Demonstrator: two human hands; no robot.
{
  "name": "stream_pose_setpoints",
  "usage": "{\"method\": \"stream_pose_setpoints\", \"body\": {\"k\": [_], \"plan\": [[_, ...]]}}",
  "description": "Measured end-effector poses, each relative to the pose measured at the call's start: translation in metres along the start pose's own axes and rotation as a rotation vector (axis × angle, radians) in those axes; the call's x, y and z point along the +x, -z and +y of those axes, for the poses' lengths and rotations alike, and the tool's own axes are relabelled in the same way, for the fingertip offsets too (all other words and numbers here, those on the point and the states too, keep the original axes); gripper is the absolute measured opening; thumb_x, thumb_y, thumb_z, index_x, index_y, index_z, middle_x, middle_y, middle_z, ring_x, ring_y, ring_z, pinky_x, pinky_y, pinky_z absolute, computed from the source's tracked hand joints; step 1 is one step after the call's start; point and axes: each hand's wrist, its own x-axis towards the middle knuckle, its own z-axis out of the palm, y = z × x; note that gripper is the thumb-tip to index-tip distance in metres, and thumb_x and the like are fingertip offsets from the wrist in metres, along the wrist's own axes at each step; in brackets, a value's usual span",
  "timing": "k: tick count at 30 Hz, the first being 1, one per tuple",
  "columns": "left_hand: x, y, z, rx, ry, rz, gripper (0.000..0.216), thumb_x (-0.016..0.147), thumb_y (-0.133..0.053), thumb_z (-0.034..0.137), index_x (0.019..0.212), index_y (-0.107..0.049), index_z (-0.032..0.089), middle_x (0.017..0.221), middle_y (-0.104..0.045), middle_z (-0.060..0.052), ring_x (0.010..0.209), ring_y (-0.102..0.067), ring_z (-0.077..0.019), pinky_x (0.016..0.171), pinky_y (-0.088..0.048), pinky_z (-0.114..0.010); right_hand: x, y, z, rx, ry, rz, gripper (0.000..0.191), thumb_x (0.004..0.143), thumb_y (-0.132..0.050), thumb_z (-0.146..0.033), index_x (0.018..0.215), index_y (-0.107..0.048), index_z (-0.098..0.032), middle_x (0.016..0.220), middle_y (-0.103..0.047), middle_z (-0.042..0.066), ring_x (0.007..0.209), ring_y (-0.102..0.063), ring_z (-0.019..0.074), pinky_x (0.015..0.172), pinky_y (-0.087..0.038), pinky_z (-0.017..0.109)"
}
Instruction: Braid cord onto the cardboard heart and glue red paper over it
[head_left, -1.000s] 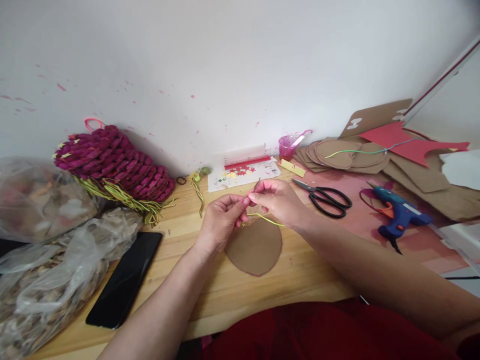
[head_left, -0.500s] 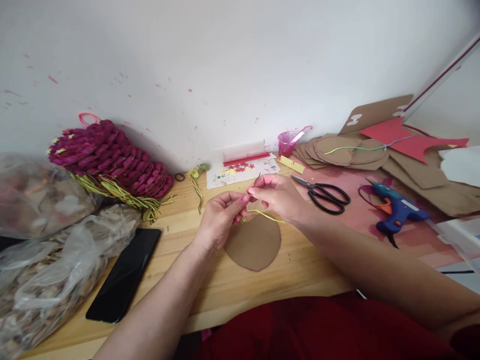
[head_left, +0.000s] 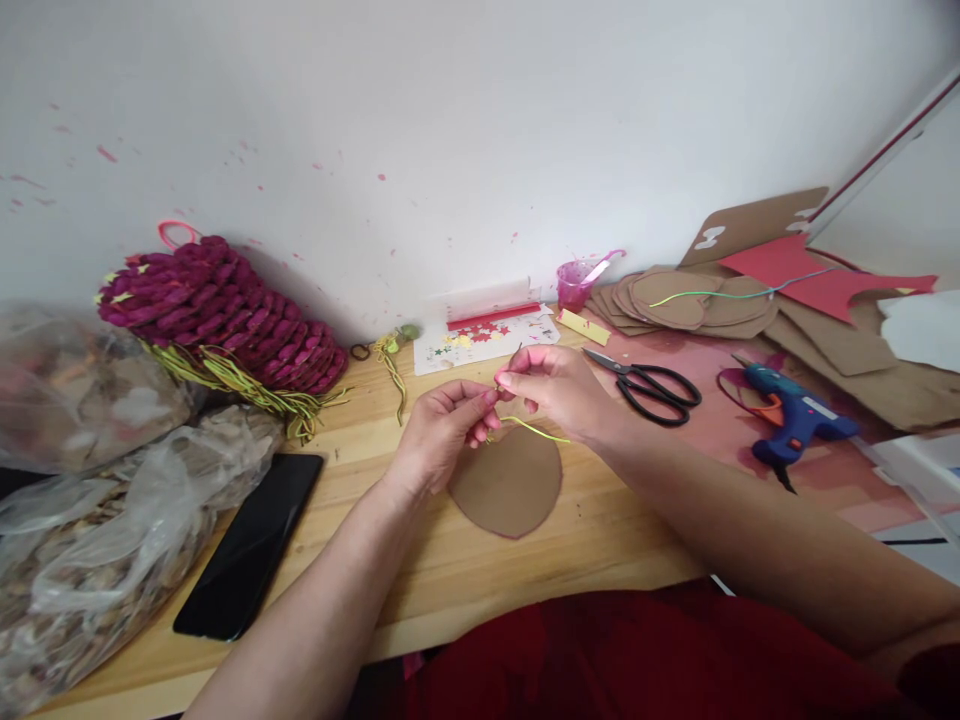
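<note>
My left hand (head_left: 451, 422) and my right hand (head_left: 551, 385) meet above the table, fingertips pinched almost together. Between them runs a thin yellow-green cord (head_left: 531, 427), its tail trailing right below my right hand. A small dark tip pokes up over my right fingers; what it belongs to I cannot make out. Under my hands a brown cardboard heart (head_left: 510, 490) lies flat, its upper part covered by them. Behind, a white sheet (head_left: 431, 357) carries small red, yellow and green stars (head_left: 484, 335).
Black-handled scissors (head_left: 652, 390) and a blue glue gun (head_left: 802, 415) lie right, before stacked cardboard hearts (head_left: 667, 298). A pink cup (head_left: 574, 285) stands by the wall. On the left are a purple pine-cone-like craft (head_left: 232, 315), plastic bags (head_left: 127, 540) and a black phone (head_left: 251, 545).
Both hands stay pinched in nearly the same spot. Only slight shifts of the fingers and of the camera show.
</note>
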Motion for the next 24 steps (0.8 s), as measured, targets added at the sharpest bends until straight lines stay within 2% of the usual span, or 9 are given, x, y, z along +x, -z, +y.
{"method": "stream_pose_setpoints", "body": {"k": [10, 12, 15, 18, 20, 24], "plan": [[-0.0002, 0.0023, -0.0005, -0.044, 0.055, -0.025, 0.029, 0.073, -0.083, 0.035, 0.084, -0.075, 0.010, 0.062, -0.066, -0.002, 0.048, -0.052, -0.0042, 0.044, -0.038, -0.014, 0.0002, -0.0001, 0.0002, 0.040, -0.072, -0.027, 0.029, 0.066, -0.082, -0.038, 0.068, -0.062, -0.017, 0.069, -0.067, 0.004, 0.063, -0.059, 0.0144, 0.046, -0.039, 0.023], [-0.0007, 0.0023, -0.0003, -0.098, 0.069, -0.031, 0.027, 0.073, -0.083, 0.032, 0.084, -0.074, 0.010, 0.065, -0.067, -0.002, 0.048, -0.052, -0.0037, 0.043, -0.039, -0.013, 0.0009, 0.0007, 0.0002, 0.064, -0.102, -0.055, 0.027, 0.068, -0.081, -0.036, 0.071, -0.063, -0.016, 0.070, -0.067, 0.004, 0.065, -0.061, 0.0141, 0.046, -0.039, 0.021], [-0.0009, 0.0022, 0.0004, -0.217, 0.092, -0.020, 0.024, 0.072, -0.084, 0.027, 0.083, -0.072, 0.010, 0.074, -0.069, -0.003, 0.049, -0.056, -0.0044, 0.044, -0.043, -0.014, 0.0027, 0.0014, 0.0014, 0.133, -0.168, -0.070, 0.017, 0.080, -0.073, -0.033, 0.079, -0.067, -0.016, 0.080, -0.070, 0.005, 0.067, -0.066, 0.0134, 0.045, -0.038, 0.019], [-0.0001, 0.0028, 0.0022, -0.312, 0.104, 0.020, 0.025, 0.070, -0.086, 0.024, 0.086, -0.071, 0.011, 0.093, -0.073, -0.005, 0.058, -0.065, -0.0084, 0.051, -0.054, -0.018, 0.0037, 0.0010, 0.0030, 0.161, -0.212, -0.080, 0.015, 0.090, -0.063, -0.031, 0.090, -0.070, -0.017, 0.098, -0.074, 0.008, 0.070, -0.069, 0.0133, 0.044, -0.039, 0.018], [0.0007, 0.0036, 0.0033, -0.357, 0.087, 0.030, 0.026, 0.070, -0.085, 0.023, 0.089, -0.070, 0.012, 0.104, -0.072, -0.006, 0.066, -0.070, -0.0118, 0.060, -0.059, -0.021, 0.0031, 0.0005, 0.0031, 0.138, -0.205, -0.121, 0.017, 0.092, -0.061, -0.031, 0.095, -0.072, -0.018, 0.102, -0.075, 0.010, 0.073, -0.070, 0.0140, 0.046, -0.041, 0.018], [0.0022, 0.0045, 0.0037, -0.399, 0.046, 0.053, 0.027, 0.071, -0.085, 0.022, 0.090, -0.068, 0.014, 0.104, -0.072, -0.005, 0.075, -0.074, -0.0177, 0.067, -0.063, -0.026, 0.0001, -0.0001, 0.0015, 0.035, -0.155, -0.138, 0.019, 0.090, -0.065, -0.033, 0.094, -0.073, -0.016, 0.084, -0.075, 0.009, 0.078, -0.070, 0.0168, 0.049, -0.043, 0.019]]}}
